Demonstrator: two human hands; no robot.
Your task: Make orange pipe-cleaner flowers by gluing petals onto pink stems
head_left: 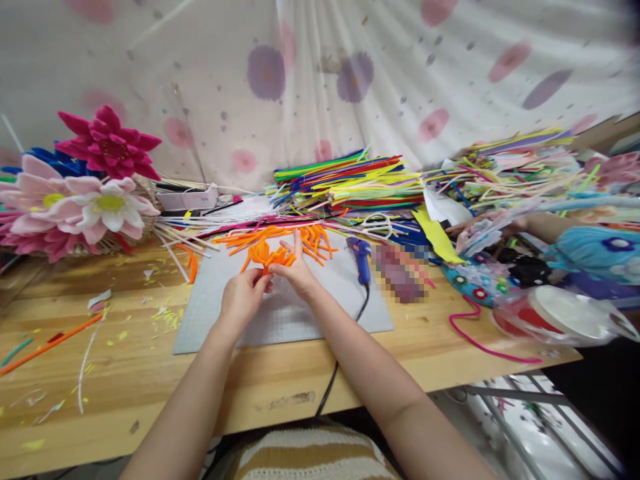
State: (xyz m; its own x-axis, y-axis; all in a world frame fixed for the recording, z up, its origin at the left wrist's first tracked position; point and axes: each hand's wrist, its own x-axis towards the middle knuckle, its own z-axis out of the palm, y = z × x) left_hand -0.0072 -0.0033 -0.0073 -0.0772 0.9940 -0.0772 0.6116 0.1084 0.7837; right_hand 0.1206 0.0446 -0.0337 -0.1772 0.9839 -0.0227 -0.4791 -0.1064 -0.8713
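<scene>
Both hands meet over a grey cutting mat [300, 313] on a wooden table. My left hand [243, 295] is closed, its fingers pinched on an orange pipe-cleaner flower piece [265, 254]. My right hand [299, 268] holds the same orange piece from the right, with the index finger stretched up. Behind the hands lies a pile of loose orange pipe-cleaner petals [280, 237].
A blue glue gun [361, 257] lies right of the hands, its cord running off the table edge. Stacks of coloured pipe cleaners [350, 181] fill the back. Finished pink and red flowers [85, 193] stand at left. Scissors [376, 225], a tape roll [555, 317], and another person's hand [480, 230] at right.
</scene>
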